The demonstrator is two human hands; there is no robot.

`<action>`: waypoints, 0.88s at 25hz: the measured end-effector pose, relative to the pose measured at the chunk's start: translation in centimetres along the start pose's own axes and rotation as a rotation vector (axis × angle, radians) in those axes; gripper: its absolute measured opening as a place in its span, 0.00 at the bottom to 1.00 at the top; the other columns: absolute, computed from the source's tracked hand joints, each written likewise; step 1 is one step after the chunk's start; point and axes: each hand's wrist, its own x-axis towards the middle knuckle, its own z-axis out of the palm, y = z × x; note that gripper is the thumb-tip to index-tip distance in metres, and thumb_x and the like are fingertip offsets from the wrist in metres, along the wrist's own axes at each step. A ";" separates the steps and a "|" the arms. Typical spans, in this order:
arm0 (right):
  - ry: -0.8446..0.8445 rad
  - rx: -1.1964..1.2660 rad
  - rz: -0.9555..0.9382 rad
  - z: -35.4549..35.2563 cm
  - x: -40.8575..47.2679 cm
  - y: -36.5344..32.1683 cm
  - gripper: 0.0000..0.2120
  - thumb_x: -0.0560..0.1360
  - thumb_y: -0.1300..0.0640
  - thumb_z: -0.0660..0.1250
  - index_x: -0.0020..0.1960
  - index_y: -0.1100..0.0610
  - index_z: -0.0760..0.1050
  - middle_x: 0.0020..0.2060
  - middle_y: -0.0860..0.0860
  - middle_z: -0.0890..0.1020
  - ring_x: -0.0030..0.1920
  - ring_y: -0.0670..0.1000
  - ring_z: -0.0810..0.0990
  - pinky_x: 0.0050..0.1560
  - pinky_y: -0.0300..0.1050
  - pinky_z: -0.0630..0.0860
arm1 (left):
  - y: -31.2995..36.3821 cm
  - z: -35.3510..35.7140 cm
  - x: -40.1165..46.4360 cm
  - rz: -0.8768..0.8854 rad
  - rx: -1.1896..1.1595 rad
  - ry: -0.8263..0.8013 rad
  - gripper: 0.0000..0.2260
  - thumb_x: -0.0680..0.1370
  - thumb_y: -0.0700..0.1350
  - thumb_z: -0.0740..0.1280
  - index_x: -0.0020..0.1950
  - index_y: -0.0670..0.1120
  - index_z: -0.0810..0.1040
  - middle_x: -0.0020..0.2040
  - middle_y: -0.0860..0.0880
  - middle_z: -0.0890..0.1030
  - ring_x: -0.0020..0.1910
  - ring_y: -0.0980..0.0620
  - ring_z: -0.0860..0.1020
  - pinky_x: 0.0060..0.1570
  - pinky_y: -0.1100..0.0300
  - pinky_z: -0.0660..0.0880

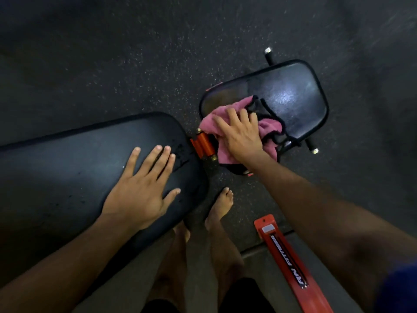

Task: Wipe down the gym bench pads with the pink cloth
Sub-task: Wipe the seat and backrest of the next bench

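On near seat pad (293, 93): right hand (241, 134) flat, pressing pink cloth (225, 123). Left hand (140, 188) splayed, empty, bracing back pad (67, 159). Advised: even overlapping strokes rightward, edges included.

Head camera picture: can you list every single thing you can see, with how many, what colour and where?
long bench pad: 1, black, left side, under the left hand
small seat pad: 1, black and shiny, upper right
pink cloth: 1, pink with a dark edge, on the near end of the small seat pad
hinge bracket: 1, orange, between the two pads
frame bar: 1, red with white lettering, lower right on the floor
floor: 1, dark and speckled, all around
feet: 2, bare, bottom middle
left hand: 1, fingers flat on the long bench pad
right hand: 1, pressing on the pink cloth
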 end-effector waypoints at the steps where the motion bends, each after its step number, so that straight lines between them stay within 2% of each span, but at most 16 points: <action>1: -0.004 0.034 -0.022 0.4 -2.1 0.0 0.28 0.71 0.53 0.69 0.71 0.49 0.72 0.64 0.58 0.72 0.53 0.60 0.70 0.49 0.56 0.64 | 0.0 -0.2 -0.1 -0.004 -0.002 -0.011 0.35 0.83 0.62 0.53 0.82 0.40 0.62 0.83 0.41 0.61 0.84 0.43 0.56 0.80 0.34 0.51; 4: -0.115 0.057 -0.129 -0.3 -8.9 0.7 0.34 0.66 0.49 0.77 0.71 0.50 0.73 0.65 0.59 0.74 0.52 0.61 0.70 0.47 0.55 0.65 | -0.1 -0.5 -0.1 -0.012 -0.022 -0.027 0.35 0.83 0.62 0.53 0.83 0.40 0.62 0.84 0.42 0.60 0.84 0.43 0.55 0.80 0.35 0.50; 6: -0.132 0.033 -0.138 -0.5 -5.8 1.0 0.33 0.67 0.50 0.76 0.70 0.51 0.70 0.62 0.59 0.74 0.51 0.61 0.71 0.46 0.55 0.66 | 0.0 -0.3 0.2 -0.018 -0.027 -0.001 0.35 0.83 0.62 0.54 0.83 0.40 0.62 0.84 0.41 0.60 0.84 0.43 0.56 0.80 0.34 0.51; 9: -0.059 -0.043 -0.021 -0.6 1.3 -0.8 0.28 0.70 0.53 0.72 0.69 0.51 0.70 0.59 0.58 0.75 0.50 0.60 0.73 0.46 0.56 0.66 | -0.2 0.1 0.1 -0.026 -0.003 0.011 0.34 0.83 0.60 0.54 0.83 0.40 0.60 0.84 0.41 0.60 0.83 0.42 0.57 0.80 0.34 0.51; 12: -0.100 0.026 -0.055 0.0 -2.6 -0.6 0.29 0.69 0.54 0.73 0.69 0.50 0.73 0.60 0.58 0.75 0.49 0.60 0.72 0.44 0.55 0.65 | 0.1 -0.4 0.3 -0.019 -0.008 -0.029 0.34 0.83 0.60 0.53 0.83 0.41 0.60 0.84 0.41 0.59 0.84 0.42 0.56 0.80 0.34 0.49; 15: -0.130 -0.007 -0.180 -0.3 -5.7 1.1 0.33 0.67 0.49 0.75 0.70 0.51 0.71 0.61 0.59 0.73 0.51 0.61 0.70 0.45 0.55 0.67 | 0.0 -0.4 0.4 -0.031 0.018 -0.066 0.34 0.83 0.62 0.50 0.84 0.42 0.58 0.85 0.42 0.57 0.84 0.43 0.53 0.81 0.35 0.47; 19: -0.098 0.023 0.032 -0.4 -1.0 -0.8 0.26 0.74 0.53 0.69 0.70 0.51 0.69 0.60 0.59 0.73 0.52 0.61 0.72 0.48 0.56 0.68 | 0.0 -0.6 0.4 -0.016 0.034 -0.083 0.35 0.83 0.62 0.50 0.84 0.42 0.56 0.85 0.41 0.56 0.85 0.43 0.52 0.80 0.34 0.47; 22: -0.150 0.107 -0.010 -1.8 -4.9 -0.8 0.28 0.70 0.54 0.72 0.69 0.50 0.72 0.61 0.59 0.73 0.52 0.60 0.71 0.48 0.56 0.68 | 0.2 -0.8 0.5 -0.032 0.050 -0.114 0.35 0.83 0.63 0.47 0.85 0.43 0.55 0.85 0.42 0.54 0.85 0.43 0.50 0.80 0.34 0.46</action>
